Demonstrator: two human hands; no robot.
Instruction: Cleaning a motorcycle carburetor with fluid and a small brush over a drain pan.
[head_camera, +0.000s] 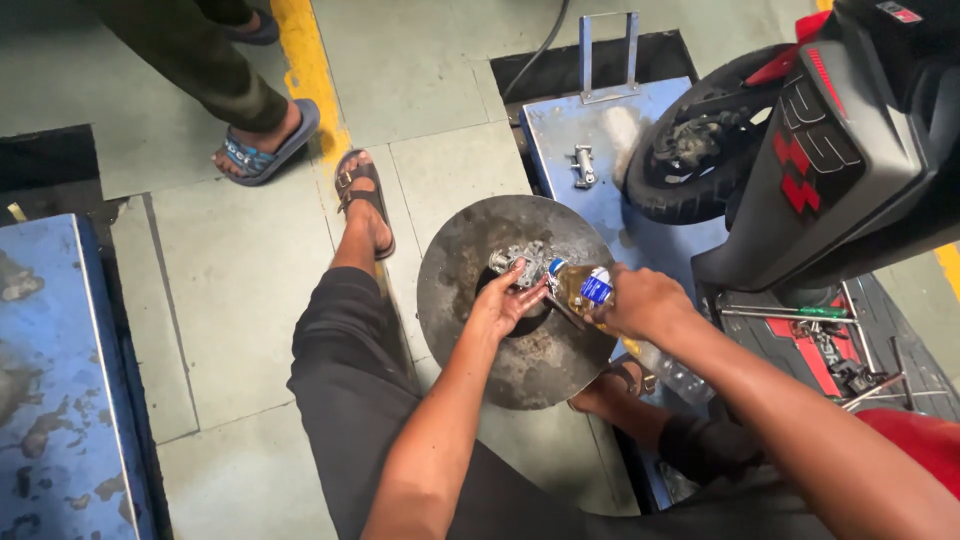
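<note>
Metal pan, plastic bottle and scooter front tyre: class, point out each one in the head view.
Metal pan (520, 365): head view, on its bare near inner wall.
Plastic bottle (578, 287): head view, on its body beside the label.
Scooter front tyre (662, 198): head view, on the black tread.

Head camera – looking steeply down, close

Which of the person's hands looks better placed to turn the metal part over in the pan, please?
Probably the left hand: it already cradles the metal part over the round pan. The right hand is occupied, tilting a clear bottle of amber liquid onto the part.
</note>
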